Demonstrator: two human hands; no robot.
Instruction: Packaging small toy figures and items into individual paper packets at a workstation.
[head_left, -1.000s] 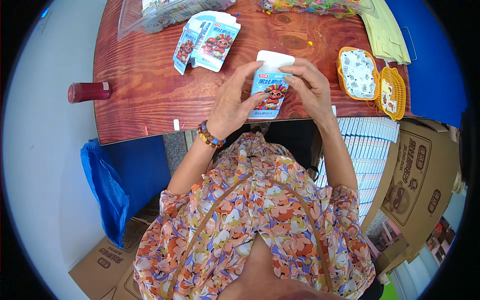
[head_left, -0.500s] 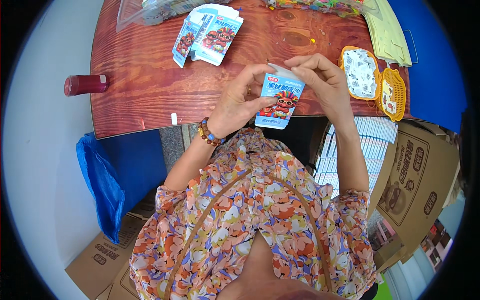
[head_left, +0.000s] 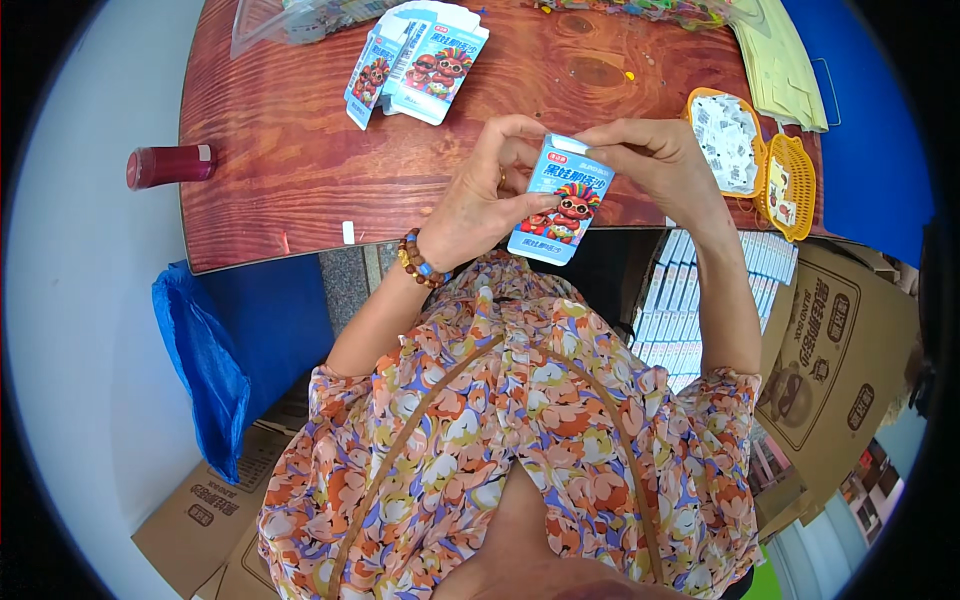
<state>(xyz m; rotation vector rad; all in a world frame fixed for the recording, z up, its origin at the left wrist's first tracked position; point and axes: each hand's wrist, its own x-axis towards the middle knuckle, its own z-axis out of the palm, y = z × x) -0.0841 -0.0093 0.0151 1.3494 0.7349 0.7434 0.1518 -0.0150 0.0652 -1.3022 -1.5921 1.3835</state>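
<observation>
A small light-blue card box with a cartoon figure on its front is held upright just over the near table edge. My left hand grips it by the left side, thumb across the front and fingers behind. With fingers closed at the box's top right corner, my right hand presses the top flap, which lies folded over most of the opening. What is inside the box cannot be seen. Beyond my hands, several flattened boxes of the same print lie in a fanned stack on the wooden table.
To the right are a yellow basket of small white packets and another yellow basket holding cards. A dark red bottle lies at the left edge. Clear tubs stand along the back. Filled boxes sit in a carton below right.
The top flap that stood up is now folded down over the box. My right hand has shifted slightly right and lower, its fingers now at the box's top corner.
</observation>
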